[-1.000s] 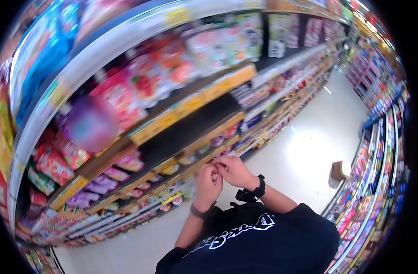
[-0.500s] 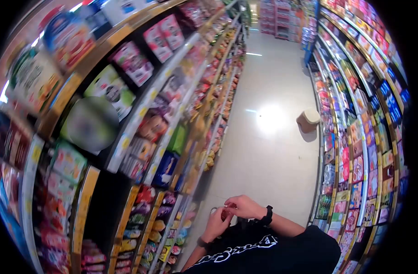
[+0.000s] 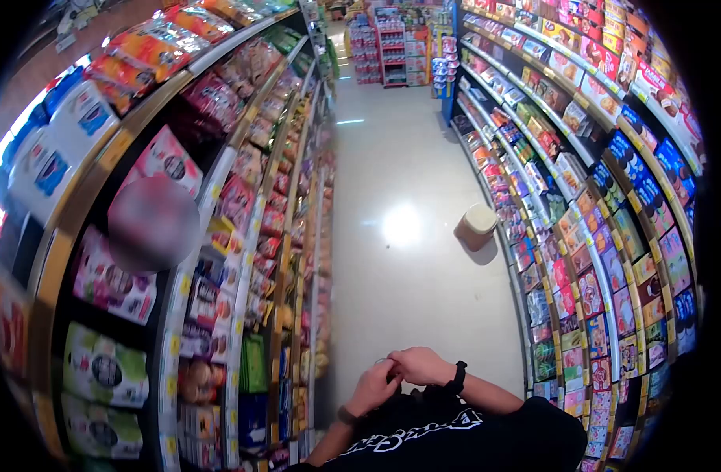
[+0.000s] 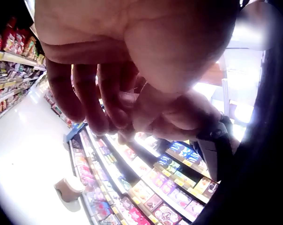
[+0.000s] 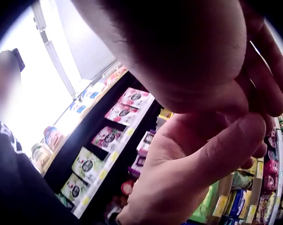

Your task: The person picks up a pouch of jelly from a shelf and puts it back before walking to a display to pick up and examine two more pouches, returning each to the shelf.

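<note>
saw left hand [image 3: 372, 392] and right hand [image 3: 421, 366] meeting just ahead of the black shirt [image 3: 526, 440], with fingers [image 4: 65, 96] loosely bent and grasping nothing visible, perhaps merely resting together. found packets [image 3: 105, 370] faced outward on the left shelf [image 3: 171, 346], presumably for easy reading. noted bold white lettering [image 3: 464, 420] across the shirt's dark cloth.

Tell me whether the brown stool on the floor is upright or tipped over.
Upright: the head view shows the stool standing on the floor, cream top facing up above its brown side.
</note>
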`<action>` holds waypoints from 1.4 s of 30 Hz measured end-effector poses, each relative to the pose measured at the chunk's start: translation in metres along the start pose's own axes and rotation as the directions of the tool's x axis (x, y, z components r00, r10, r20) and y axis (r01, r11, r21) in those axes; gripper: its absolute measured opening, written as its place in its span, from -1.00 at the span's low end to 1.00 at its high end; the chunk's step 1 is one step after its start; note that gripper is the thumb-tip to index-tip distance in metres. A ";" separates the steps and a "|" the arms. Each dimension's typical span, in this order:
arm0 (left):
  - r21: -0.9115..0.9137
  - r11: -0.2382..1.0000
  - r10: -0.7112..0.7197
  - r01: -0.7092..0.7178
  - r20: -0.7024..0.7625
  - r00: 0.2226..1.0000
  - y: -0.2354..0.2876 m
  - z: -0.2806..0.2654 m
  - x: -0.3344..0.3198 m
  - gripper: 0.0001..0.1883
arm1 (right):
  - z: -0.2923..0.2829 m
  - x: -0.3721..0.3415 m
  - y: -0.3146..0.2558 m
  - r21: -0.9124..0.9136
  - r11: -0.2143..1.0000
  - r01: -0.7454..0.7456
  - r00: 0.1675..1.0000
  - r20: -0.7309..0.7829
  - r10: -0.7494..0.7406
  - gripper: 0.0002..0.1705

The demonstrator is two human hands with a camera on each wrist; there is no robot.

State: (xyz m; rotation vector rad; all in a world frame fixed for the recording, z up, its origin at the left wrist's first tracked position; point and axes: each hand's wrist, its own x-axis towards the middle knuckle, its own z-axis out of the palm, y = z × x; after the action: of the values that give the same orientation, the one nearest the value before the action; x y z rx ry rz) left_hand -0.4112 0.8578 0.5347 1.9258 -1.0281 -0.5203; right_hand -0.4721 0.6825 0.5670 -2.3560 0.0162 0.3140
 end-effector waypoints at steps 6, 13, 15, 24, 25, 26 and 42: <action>0.046 0.960 0.259 -0.276 0.226 0.939 -0.005 -0.049 0.153 -0.74 | -0.067 0.070 0.040 0.050 0.985 -0.163 0.945 -0.278 0.171 -0.79; -0.212 0.946 0.309 -0.245 0.363 0.879 -0.013 -0.053 0.309 -0.74 | -0.124 0.136 0.150 0.130 0.942 -0.309 0.870 -0.361 0.336 -0.80; -0.324 0.943 0.218 -0.073 0.436 0.873 -0.015 -0.043 0.353 -0.75 | -0.155 0.156 0.184 0.172 0.958 -0.228 0.871 -0.404 0.280 -0.82; -0.035 0.979 0.197 -0.199 0.384 0.902 -0.010 -0.052 0.577 -0.69 | -0.336 0.287 0.291 0.170 0.984 -0.054 0.893 -0.434 0.124 -0.85; 0.027 0.968 0.221 -0.248 0.367 0.903 -0.021 -0.059 0.602 -0.68 | -0.352 0.304 0.297 0.107 0.993 -0.051 0.905 -0.416 0.091 -0.85; 0.085 0.951 0.252 -0.298 0.349 0.903 -0.029 -0.065 0.624 -0.67 | -0.367 0.323 0.306 0.022 0.999 -0.033 0.914 -0.404 0.039 -0.83; 0.016 0.999 0.037 -0.045 0.323 0.946 -0.144 -0.117 0.957 -0.66 | -0.588 0.588 0.440 -0.081 0.997 0.009 0.977 -0.213 -0.026 -0.68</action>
State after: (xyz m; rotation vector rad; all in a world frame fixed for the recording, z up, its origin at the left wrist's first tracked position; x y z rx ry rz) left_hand 0.2815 0.1723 0.5098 1.8729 -1.2825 -0.8227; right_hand 0.1826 0.0076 0.5365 -2.4571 0.0869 0.0518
